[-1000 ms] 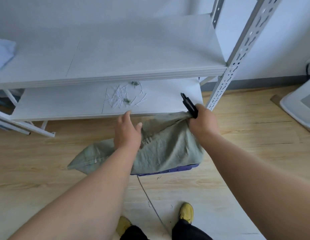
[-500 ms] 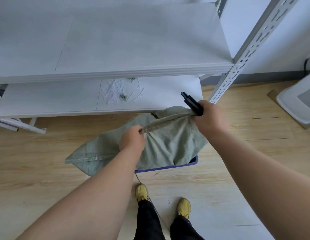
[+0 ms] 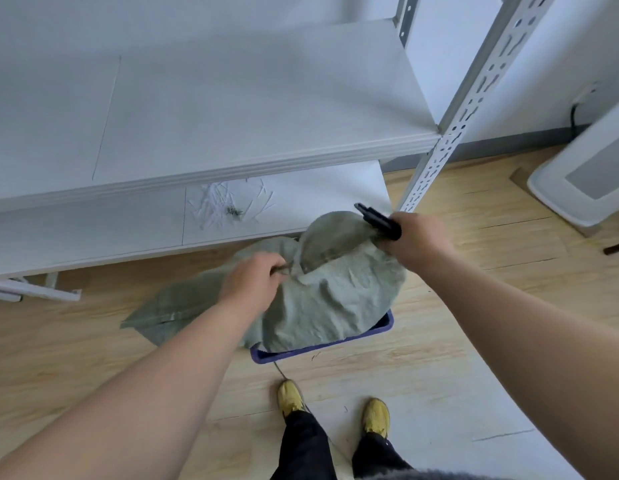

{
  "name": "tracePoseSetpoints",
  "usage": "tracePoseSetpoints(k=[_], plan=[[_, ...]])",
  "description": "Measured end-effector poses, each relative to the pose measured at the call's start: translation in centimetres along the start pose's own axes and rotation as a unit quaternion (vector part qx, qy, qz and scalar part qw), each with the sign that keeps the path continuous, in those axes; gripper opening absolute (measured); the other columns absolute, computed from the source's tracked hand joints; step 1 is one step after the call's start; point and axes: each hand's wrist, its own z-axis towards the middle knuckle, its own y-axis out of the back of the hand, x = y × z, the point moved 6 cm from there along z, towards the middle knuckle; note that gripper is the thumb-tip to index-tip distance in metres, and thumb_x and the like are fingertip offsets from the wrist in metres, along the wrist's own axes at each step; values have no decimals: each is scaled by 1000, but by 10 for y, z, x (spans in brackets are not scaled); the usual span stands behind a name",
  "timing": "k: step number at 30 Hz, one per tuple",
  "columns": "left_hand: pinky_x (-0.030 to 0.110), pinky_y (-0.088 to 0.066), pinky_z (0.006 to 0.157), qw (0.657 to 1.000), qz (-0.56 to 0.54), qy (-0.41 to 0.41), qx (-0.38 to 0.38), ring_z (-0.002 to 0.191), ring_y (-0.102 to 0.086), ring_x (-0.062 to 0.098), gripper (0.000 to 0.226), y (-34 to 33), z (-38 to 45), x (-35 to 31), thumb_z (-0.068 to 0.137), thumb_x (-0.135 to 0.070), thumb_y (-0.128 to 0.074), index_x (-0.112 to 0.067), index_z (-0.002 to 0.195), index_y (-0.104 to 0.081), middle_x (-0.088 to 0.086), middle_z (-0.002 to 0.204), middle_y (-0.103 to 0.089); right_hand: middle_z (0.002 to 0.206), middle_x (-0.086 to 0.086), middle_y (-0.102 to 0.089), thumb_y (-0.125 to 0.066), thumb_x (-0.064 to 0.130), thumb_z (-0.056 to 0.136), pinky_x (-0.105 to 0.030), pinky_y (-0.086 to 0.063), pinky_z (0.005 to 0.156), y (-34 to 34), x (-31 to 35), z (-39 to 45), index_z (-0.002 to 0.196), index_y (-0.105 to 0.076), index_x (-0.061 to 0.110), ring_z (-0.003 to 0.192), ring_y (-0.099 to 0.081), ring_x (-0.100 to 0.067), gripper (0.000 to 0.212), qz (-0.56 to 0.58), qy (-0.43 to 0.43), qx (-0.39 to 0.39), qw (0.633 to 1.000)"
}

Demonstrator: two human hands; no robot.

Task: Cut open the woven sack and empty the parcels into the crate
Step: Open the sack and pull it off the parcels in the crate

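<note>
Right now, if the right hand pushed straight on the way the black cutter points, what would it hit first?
The right hand holds the black cutter aimed up-left. Its tip would probably meet the lower shelf board first, near the white scraps; depth is unclear.

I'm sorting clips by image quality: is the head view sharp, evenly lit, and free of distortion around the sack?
Head view: soft daylight, no glare, faint shadows; the shelf upright leans and bows from the wide lens; the sack and left hand are slightly soft, the right hand and black cutter clearer.
</note>
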Motion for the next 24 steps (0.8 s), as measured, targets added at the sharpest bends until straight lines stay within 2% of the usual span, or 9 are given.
tracePoseSetpoints(k=[4, 7, 10, 13, 16, 18, 19, 22, 24], plan=[[31, -46, 73, 994, -63, 3, -87, 91, -60, 21, 11, 16, -1, 0, 87, -19, -66, -22, 97, -71, -6, 95, -67, 80, -6, -61, -58, 21, 90, -27, -40, 49, 9, -3, 3, 100, -61, 19, 64, -57, -23, 11, 88, -22, -79, 993], [31, -46, 75, 1000, -22, -1, -16, 93, -61, 21, 11, 6, -8, -3, 87, -20, -65, -23, 97, -70, -4, 100, -68, 74, -2, -62, -63, 24, 88, -30, -48, 53, -1, 0, -3, 95, -63, 19, 64, -58, -22, 9, 50, -10, -8, 999], [31, -46, 75, 989, -69, 46, -120, 91, -61, 21, 9, 14, -13, 7, 88, -18, -65, -20, 95, -70, -4, 94, -65, 79, -5, -64, -60, 20, 87, -38, -53, 62, 10, -5, -5, 98, -64, 19, 71, -60, -27, 11, 120, -27, -104, 987], [33, -49, 76, 1000, -16, 19, -14, 90, -61, 20, 9, -4, -17, -1, 88, -23, -65, -28, 94, -70, -8, 92, -64, 75, -4, -64, -63, 29, 88, -36, -53, 61, -1, 0, -10, 93, -65, 17, 70, -60, -26, 13, 50, -9, -16, 999], [30, -43, 74, 990, -71, 34, -114, 91, -58, 18, 9, 7, -17, 1, 87, -17, -66, -22, 94, -70, -10, 90, -63, 73, -4, -63, -61, 28, 90, -30, -44, 51, 5, -5, -8, 90, -62, 18, 64, -58, -24, 10, 95, -20, -62, 993], [28, -41, 72, 999, -28, 16, -40, 93, -59, 17, 10, -2, -19, -5, 89, -19, -64, -24, 96, -70, -11, 91, -59, 69, 0, -61, -64, 35, 87, -25, -39, 47, -6, -3, -11, 85, -62, 22, 65, -60, -20, 13, 40, -14, 35, 998], [27, -40, 72, 999, -26, 19, -14, 93, -59, 16, 11, -6, -21, -5, 89, -20, -64, -25, 98, -70, -11, 93, -60, 69, 1, -61, -64, 34, 87, -27, -42, 48, -8, -4, -14, 83, -62, 22, 67, -62, -22, 13, 29, -14, 44, 999], [26, -40, 72, 984, -83, 81, -133, 88, -59, 16, 8, 8, -24, 8, 87, -20, -66, -22, 95, -69, -8, 94, -63, 70, -3, -62, -59, 26, 90, -31, -46, 50, 3, -12, -10, 90, -62, 20, 63, -59, -23, 6, 84, -26, -72, 994], [28, -43, 69, 995, -43, 71, -51, 86, -61, 19, 3, -4, -28, 8, 89, -24, -64, -24, 92, -67, -6, 91, -64, 73, 0, -64, -61, 30, 89, -28, -48, 52, -13, -12, -12, 97, -67, 22, 64, -60, -19, 13, 41, -36, 52, 997]])
